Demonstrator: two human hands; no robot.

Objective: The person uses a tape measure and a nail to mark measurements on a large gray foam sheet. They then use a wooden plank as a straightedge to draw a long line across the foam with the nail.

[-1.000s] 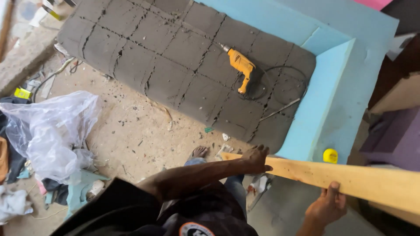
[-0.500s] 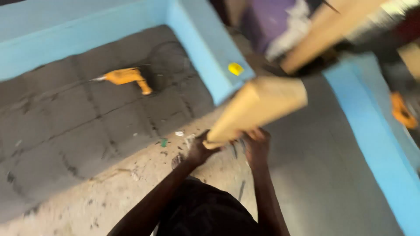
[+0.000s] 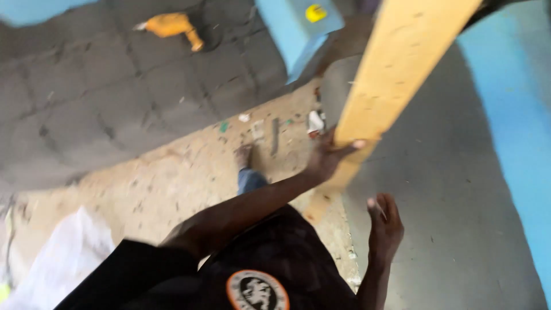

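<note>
The long pale yellow wooden plank (image 3: 396, 74), slanting toward one o'clock, is steadied by the gripping left hand (image 3: 327, 158), while the right hand (image 3: 384, 227) is kept spread at five o'clock.

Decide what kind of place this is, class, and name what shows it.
Probably a furniture or upholstery workshop: a wooden plank in the left hand, an orange power drill on a grey foam panel, a littered floor.
</note>
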